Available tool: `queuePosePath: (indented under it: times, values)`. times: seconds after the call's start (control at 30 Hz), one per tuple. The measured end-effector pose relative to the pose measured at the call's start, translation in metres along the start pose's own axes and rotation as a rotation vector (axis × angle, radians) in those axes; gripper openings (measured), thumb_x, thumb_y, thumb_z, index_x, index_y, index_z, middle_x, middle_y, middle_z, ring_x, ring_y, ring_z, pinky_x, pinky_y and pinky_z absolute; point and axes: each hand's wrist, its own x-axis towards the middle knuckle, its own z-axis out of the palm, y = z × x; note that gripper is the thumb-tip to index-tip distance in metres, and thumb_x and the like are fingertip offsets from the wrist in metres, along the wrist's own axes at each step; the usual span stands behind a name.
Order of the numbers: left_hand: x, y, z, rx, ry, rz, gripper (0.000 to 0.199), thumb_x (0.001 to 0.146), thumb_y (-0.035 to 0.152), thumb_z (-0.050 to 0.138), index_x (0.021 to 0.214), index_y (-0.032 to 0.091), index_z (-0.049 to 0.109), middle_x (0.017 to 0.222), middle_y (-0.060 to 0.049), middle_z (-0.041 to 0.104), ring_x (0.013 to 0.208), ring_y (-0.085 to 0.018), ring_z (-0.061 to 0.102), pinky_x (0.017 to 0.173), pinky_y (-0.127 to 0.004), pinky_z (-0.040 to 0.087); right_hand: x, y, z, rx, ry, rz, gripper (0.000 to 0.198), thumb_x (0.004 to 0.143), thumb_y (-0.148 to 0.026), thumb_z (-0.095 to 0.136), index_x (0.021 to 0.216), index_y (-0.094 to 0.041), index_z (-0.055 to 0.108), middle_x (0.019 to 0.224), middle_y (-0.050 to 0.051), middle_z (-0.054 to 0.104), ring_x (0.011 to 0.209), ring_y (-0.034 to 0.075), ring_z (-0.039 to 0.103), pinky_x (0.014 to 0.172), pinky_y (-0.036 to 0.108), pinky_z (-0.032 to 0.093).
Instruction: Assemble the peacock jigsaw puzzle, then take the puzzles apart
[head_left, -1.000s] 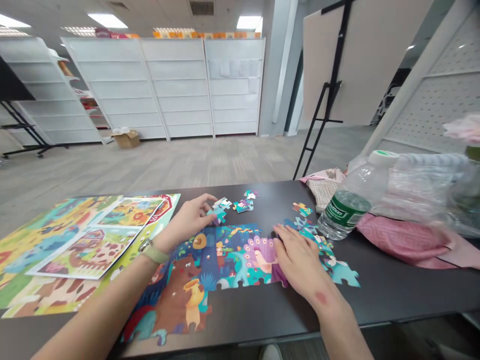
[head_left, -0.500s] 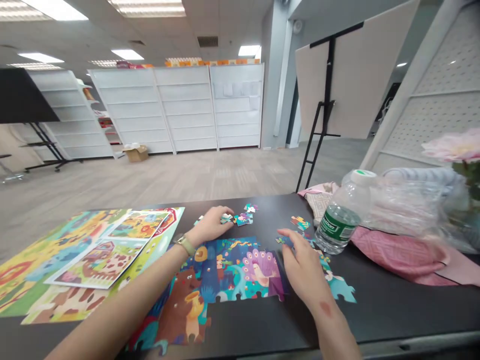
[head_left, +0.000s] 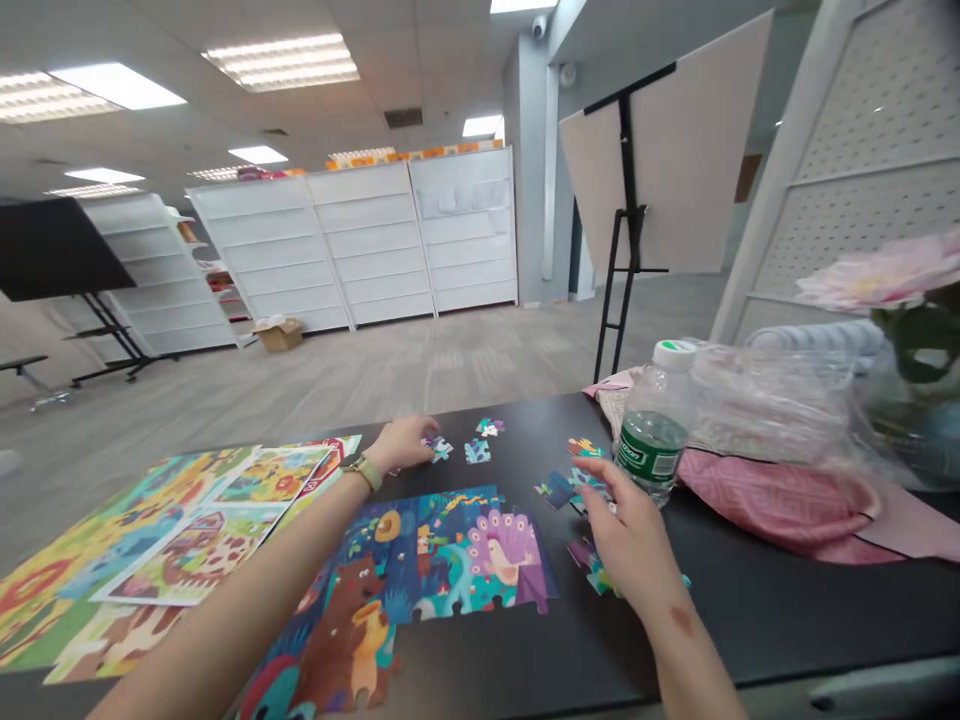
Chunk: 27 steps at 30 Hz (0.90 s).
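Observation:
My left hand (head_left: 405,443) reaches to the table's far side, fingers bent downward. Its fingertips touch or nearly touch a small puzzle piece (head_left: 441,449); part of what lies under them is hidden. Just right of it are a blue patterned puzzle piece (head_left: 477,452) and a white and purple one (head_left: 490,427). My right hand (head_left: 626,515) hovers over or rests among loose puzzle pieces (head_left: 556,489), thumb and forefinger apart, covering some of them. Between my forearms lies a partly joined jigsaw puzzle (head_left: 450,560) with a bear and a purple peacock.
A water bottle (head_left: 652,425) stands just beyond my right hand, beside a pink cloth bag (head_left: 780,505) and clear plastic wrapping (head_left: 772,400). Picture sheets (head_left: 202,540) lie on the left. An orange puzzle piece (head_left: 585,447) lies near the bottle. A pink flower (head_left: 885,275) stands at right.
My left hand has drawn left, uncovering pieces near its fingertips. My right hand has shifted over the loose pieces, which lie differently around it. The whole view has tilted slightly.

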Motion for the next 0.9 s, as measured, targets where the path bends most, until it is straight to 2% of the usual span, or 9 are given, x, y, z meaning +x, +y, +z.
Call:
queuePosePath:
  times: [0.17,0.27,0.37,0.47,0.53,0.6,0.67,0.8,0.9]
  values:
    - [0.012,0.024,0.023,-0.056,-0.039,0.114,0.057,0.078,0.036,0.072,0.131,0.02,0.061,0.13,-0.01,0.065,0.118,-0.029,0.06,0.103,-0.038,0.046,0.002,0.003,-0.004,0.093,0.062,0.045,0.033,0.084,-0.033,0.047,0.107,-0.023,0.068,0.122,0.01,0.07,0.113,0.028,0.064,0.094,0.045,0.049]
    - [0.021,0.035,0.033,-0.107,-0.092,0.161,0.059,0.076,0.028,0.071,0.134,0.021,0.06,0.129,-0.009,0.066,0.115,-0.027,0.062,0.1,-0.035,0.047,0.001,0.001,-0.002,0.12,0.039,0.083,0.033,0.084,-0.036,0.049,0.107,-0.022,0.068,0.124,0.011,0.069,0.103,0.027,0.067,0.084,0.041,0.052]
    - [0.033,0.035,0.033,-0.154,-0.15,0.146,0.055,0.068,0.019,0.074,0.122,0.02,0.068,0.116,-0.009,0.07,0.103,-0.028,0.065,0.093,-0.035,0.049,0.001,-0.001,0.002,0.113,0.018,0.095,0.034,0.083,-0.038,0.051,0.106,-0.02,0.068,0.122,0.012,0.069,0.094,0.026,0.068,0.078,0.039,0.053]
    - [0.041,0.033,0.025,-0.224,-0.178,0.119,0.051,0.055,0.014,0.081,0.105,0.02,0.074,0.097,-0.006,0.072,0.089,-0.027,0.066,0.083,-0.034,0.05,0.001,-0.001,0.007,0.111,0.007,0.076,0.034,0.083,-0.039,0.051,0.105,-0.02,0.069,0.125,0.013,0.068,0.094,0.026,0.068,0.08,0.039,0.051]
    - [0.041,0.036,0.02,-0.297,-0.159,0.126,0.043,0.052,0.014,0.082,0.094,0.019,0.074,0.087,-0.004,0.07,0.084,-0.025,0.065,0.08,-0.033,0.05,0.002,-0.001,0.008,0.112,0.003,0.071,0.034,0.083,-0.04,0.052,0.105,-0.02,0.069,0.125,0.013,0.068,0.095,0.026,0.068,0.082,0.039,0.051]
    - [0.036,0.042,0.018,-0.395,-0.121,0.145,0.027,0.06,0.018,0.078,0.086,0.018,0.072,0.082,-0.003,0.067,0.082,-0.022,0.063,0.079,-0.031,0.049,0.002,0.0,0.008,0.111,0.001,0.075,0.034,0.083,-0.04,0.052,0.105,-0.02,0.069,0.121,0.012,0.07,0.096,0.026,0.068,0.083,0.039,0.05]
    - [0.025,0.051,0.019,-0.518,-0.083,0.156,0.018,0.073,0.023,0.069,0.09,0.016,0.068,0.083,-0.003,0.064,0.079,-0.019,0.061,0.076,-0.029,0.049,0.001,-0.001,0.007,0.113,-0.002,0.079,0.033,0.083,-0.041,0.052,0.103,-0.021,0.069,0.114,0.011,0.072,0.098,0.027,0.067,0.083,0.038,0.05]
    - [0.002,0.071,0.029,-0.788,-0.063,0.151,0.04,0.082,0.026,0.058,0.121,0.017,0.056,0.09,-0.003,0.061,0.076,-0.013,0.061,0.073,-0.027,0.052,0.0,-0.006,0.007,0.122,-0.015,0.084,0.033,0.082,-0.043,0.051,0.097,-0.02,0.069,0.113,0.012,0.071,0.096,0.027,0.067,0.082,0.038,0.051]
    - [-0.009,0.083,0.037,-1.095,-0.136,0.084,0.043,0.078,0.032,0.065,0.118,0.017,0.059,0.088,-0.003,0.06,0.074,-0.013,0.062,0.075,-0.031,0.055,0.0,-0.008,0.007,0.11,-0.027,0.089,0.033,0.082,-0.044,0.051,0.096,-0.021,0.069,0.11,0.011,0.072,0.093,0.027,0.068,0.081,0.038,0.051]
